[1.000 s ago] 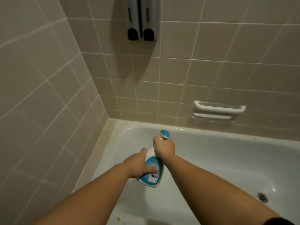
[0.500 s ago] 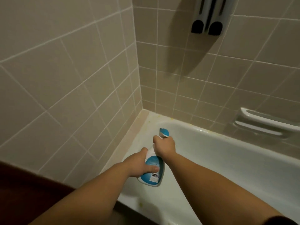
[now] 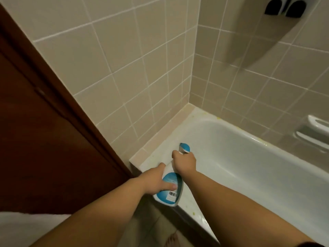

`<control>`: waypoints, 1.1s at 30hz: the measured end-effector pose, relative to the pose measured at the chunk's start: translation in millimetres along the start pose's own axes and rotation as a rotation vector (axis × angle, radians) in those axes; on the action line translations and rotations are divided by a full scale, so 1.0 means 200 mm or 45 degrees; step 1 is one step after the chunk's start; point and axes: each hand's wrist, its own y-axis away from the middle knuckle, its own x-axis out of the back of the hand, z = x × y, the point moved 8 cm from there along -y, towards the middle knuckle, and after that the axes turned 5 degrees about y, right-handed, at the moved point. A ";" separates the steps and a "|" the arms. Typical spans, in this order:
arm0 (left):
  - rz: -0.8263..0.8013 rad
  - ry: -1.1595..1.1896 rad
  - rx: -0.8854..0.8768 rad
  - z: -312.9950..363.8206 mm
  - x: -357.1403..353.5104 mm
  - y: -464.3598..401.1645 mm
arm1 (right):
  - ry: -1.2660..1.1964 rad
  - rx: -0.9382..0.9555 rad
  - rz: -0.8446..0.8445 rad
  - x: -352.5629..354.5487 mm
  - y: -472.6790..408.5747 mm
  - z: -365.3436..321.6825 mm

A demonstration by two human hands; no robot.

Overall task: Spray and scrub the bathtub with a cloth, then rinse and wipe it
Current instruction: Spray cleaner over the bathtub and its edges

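Note:
A white spray bottle (image 3: 170, 190) with a blue label and blue nozzle is held over the near left corner of the white bathtub (image 3: 249, 157). My left hand (image 3: 156, 180) grips the bottle's body from the left. My right hand (image 3: 184, 162) is wrapped round the neck and trigger, and the nozzle points toward the tub's far end. Yellowish spots dot the tub's rim. No cloth is in view.
Beige tiled walls meet at the tub's far left corner. A dark wooden door (image 3: 44, 139) stands at the left. A white grab handle (image 3: 316, 132) and a wall dispenser (image 3: 284, 7) are at the right. A white surface (image 3: 26, 229) lies bottom left, toes (image 3: 171, 240) on the floor.
The view has swung left and back: the door and floor have come into sight, the dispenser and handle slid right. Both hands keep the same hold on the bottle.

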 end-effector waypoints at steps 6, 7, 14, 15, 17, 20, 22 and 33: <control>0.003 0.092 0.075 -0.19 -0.20 0.27 | 0.053 -0.034 -0.120 -0.10 0.26 0.19; 0.012 0.080 0.083 -0.21 -0.22 0.30 | 0.047 -0.045 -0.128 -0.11 0.30 0.22; -0.032 -0.008 0.099 -0.24 -0.36 0.47 | 0.027 -0.122 -0.100 -0.12 0.46 0.40; -0.042 -0.005 0.097 -0.23 -0.37 0.49 | 0.010 -0.128 -0.085 -0.11 0.47 0.43; -0.092 0.014 0.088 -0.22 -0.42 0.50 | 0.026 -0.144 -0.059 -0.10 0.50 0.47; -0.143 0.003 0.080 -0.25 -0.48 0.51 | 0.012 -0.206 -0.011 -0.08 0.54 0.57; -0.187 -0.019 0.066 -0.27 -0.52 0.50 | -0.014 -0.256 0.008 -0.07 0.57 0.63; -0.429 -0.208 -0.097 -0.32 -0.78 0.47 | -0.198 -0.483 0.238 0.05 0.78 1.00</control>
